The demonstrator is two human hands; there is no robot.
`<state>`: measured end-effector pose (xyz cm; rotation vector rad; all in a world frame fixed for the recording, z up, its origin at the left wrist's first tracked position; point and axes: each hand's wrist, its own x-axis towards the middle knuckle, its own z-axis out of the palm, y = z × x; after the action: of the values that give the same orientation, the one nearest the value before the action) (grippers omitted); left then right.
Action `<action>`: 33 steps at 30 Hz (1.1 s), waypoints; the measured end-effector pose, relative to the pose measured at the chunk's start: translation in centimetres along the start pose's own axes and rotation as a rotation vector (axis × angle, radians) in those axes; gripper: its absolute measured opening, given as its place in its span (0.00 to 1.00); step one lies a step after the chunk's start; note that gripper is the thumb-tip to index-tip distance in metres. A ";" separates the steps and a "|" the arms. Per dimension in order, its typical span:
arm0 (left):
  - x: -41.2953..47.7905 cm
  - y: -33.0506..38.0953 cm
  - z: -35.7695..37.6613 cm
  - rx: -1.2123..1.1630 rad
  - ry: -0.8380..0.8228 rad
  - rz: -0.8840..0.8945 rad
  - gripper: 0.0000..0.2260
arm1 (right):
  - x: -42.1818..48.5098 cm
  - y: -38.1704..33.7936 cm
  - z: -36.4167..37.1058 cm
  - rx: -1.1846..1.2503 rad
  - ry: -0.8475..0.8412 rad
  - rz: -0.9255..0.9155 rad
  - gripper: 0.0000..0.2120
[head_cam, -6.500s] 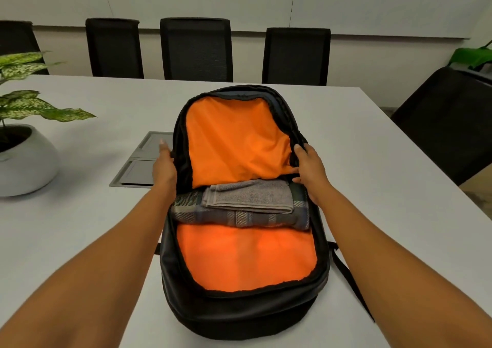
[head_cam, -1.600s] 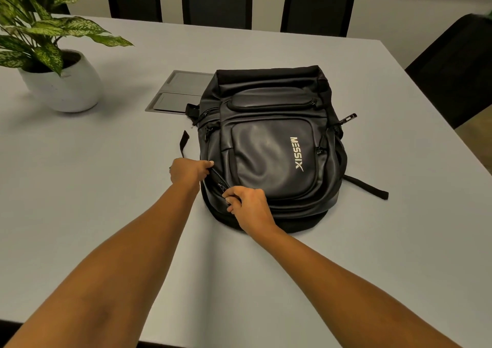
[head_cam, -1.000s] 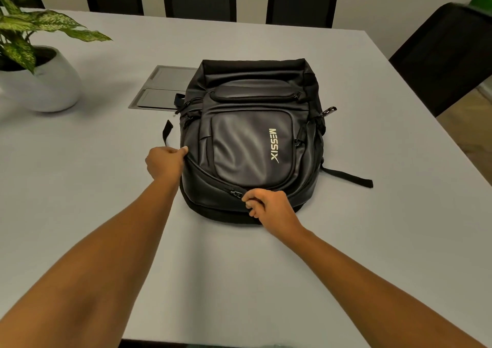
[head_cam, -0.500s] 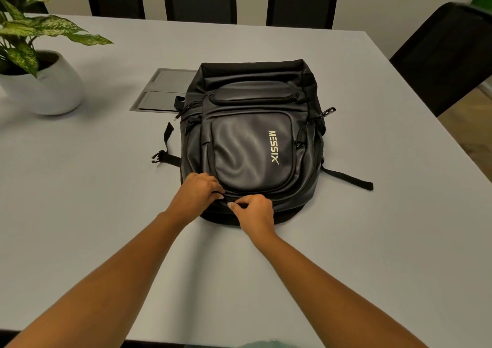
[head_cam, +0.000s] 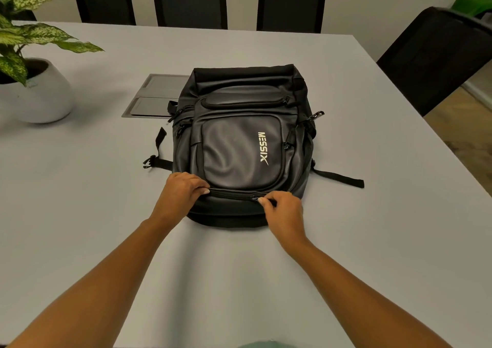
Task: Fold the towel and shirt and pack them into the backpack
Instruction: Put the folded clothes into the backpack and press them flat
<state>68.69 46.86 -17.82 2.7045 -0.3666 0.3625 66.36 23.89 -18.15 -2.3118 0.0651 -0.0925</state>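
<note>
On the grey worktop (head_cam: pixel 80 214), about the middle of it, a black backpack (head_cam: pixel 239 148) lies flat with its front pocket facing up and its top end turned toward the far side. White MESSIX lettering (head_cam: pixel 263 148) runs along the pocket. Both of the person's bare arms reach in from the near edge to the bag's bottom end. The left hand (head_cam: pixel 182 192) sits on the near left corner, its grip curled down onto the fabric right beside the zip (head_cam: pixel 231 194). The right hand (head_cam: pixel 286 210) has a narrow grip, thumb and forefinger pinched on the zip pull (head_cam: pixel 257 198), a little right of the bag's centre. One loose strap (head_cam: pixel 339 179) trails out to the right and another strap with a buckle (head_cam: pixel 157 156) lies to the left. A recessed grey panel (head_cam: pixel 157 96) is partly under the bag's far left corner. A leafy plant in a white pot (head_cam: pixel 42 97) stands well to the left. Dark chairs (head_cam: pixel 189 0) line the far side.
</note>
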 end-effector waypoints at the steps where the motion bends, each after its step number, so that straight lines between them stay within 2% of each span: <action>1: 0.0 0.0 -0.1 -0.003 -0.010 -0.001 0.04 | 0.2 0.4 -0.5 -0.006 0.012 0.001 0.10; 9: -0.5 1.1 -0.3 -0.051 -0.003 -0.085 0.07 | 1.2 2.7 -2.5 -0.009 0.132 0.103 0.09; 14: -0.4 1.7 0.1 -0.001 -0.023 -0.138 0.07 | -0.2 2.2 -2.2 0.178 0.214 0.129 0.07; 17: 0.2 4.1 0.1 0.018 -0.067 -0.001 0.12 | -1.3 2.0 -2.3 0.363 0.193 0.096 0.06; 19: 1.2 6.9 0.8 0.057 -0.090 0.137 0.16 | -1.5 2.1 -2.3 0.402 0.191 0.066 0.06; 21: 2.5 9.7 2.1 0.065 -0.121 0.207 0.14 | -1.4 2.4 -2.4 0.366 0.187 0.021 0.05; 25: 4.6 11.8 3.5 0.114 -0.258 0.184 0.12 | -0.8 3.9 -2.9 0.124 0.205 -0.138 0.05; 28: 4.3 11.3 3.7 0.008 -0.176 0.168 0.08 | 0.4 4.9 -3.9 0.053 0.245 -0.172 0.04; 33: 3.9 11.0 3.7 -0.002 -0.093 0.193 0.06 | 4.1 6.5 -5.8 -0.003 0.303 -0.083 0.06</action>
<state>69.79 34.76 -16.24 2.6969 -0.6572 0.2898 69.84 14.90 -18.84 -2.2864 0.1227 -0.4842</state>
